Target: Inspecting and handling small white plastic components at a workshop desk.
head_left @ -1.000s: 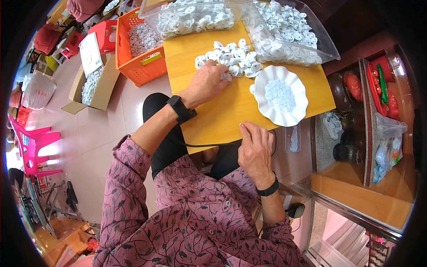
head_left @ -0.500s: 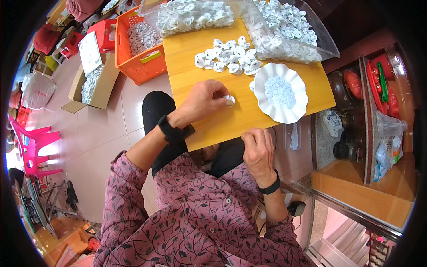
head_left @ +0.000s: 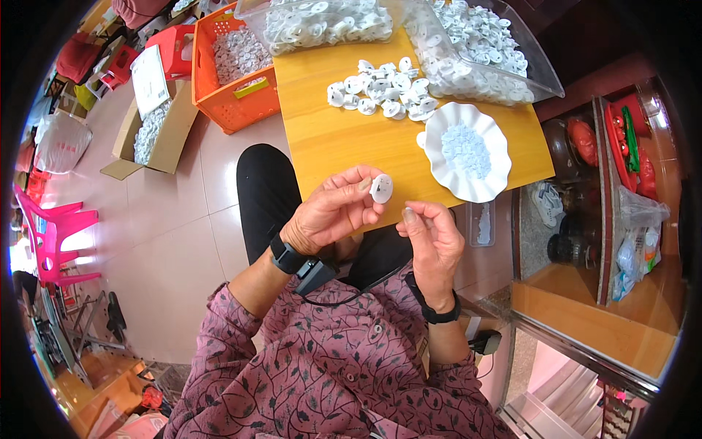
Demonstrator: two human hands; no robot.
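My left hand [head_left: 333, 212] pinches a small round white plastic cap [head_left: 381, 188] between thumb and fingertips, just above the near edge of the yellow wooden table [head_left: 329, 139]. My right hand [head_left: 433, 241] hovers beside it, thumb and forefinger pressed together; whether a tiny piece sits between them I cannot tell. A loose pile of white caps [head_left: 380, 89] lies at the table's middle. A white scalloped dish [head_left: 468, 152] of small white discs stands to the right of that pile.
Two clear plastic bins of white parts [head_left: 468, 44] line the table's far edge. An orange crate [head_left: 230, 69] and a cardboard box [head_left: 150, 132] with white pieces sit on the tiled floor at left. A wooden shelf unit [head_left: 599, 219] with jars stands at right. Pink chair [head_left: 55, 227] far left.
My left hand has drawn back from the cap pile to the table's near edge, carrying one cap. My right hand has risen from my lap to meet it.
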